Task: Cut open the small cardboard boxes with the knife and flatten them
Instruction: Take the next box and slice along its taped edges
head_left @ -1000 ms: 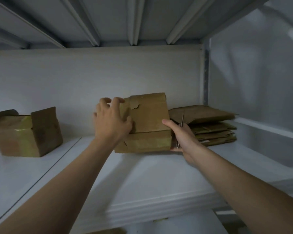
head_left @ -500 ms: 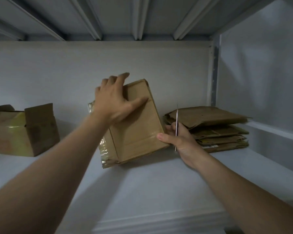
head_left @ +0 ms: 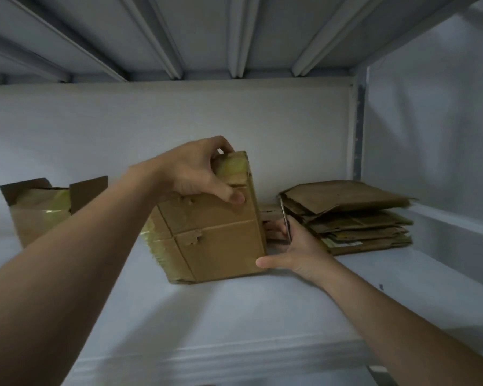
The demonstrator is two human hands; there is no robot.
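Half a second ago the small cardboard box [head_left: 218, 240] leaned back - now it stands on end on the white shelf [head_left: 262, 316], taped seam uppermost, likely ready for cutting. The left hand [head_left: 198, 171] grips its top corner, fingers curled over the tape. The right hand [head_left: 299, 249] holds the thin knife [head_left: 285, 218] upright, thumb touching the box's lower corner.

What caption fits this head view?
Left hand grips a taped box on the shelf; right hand steadies it, holding a knife.
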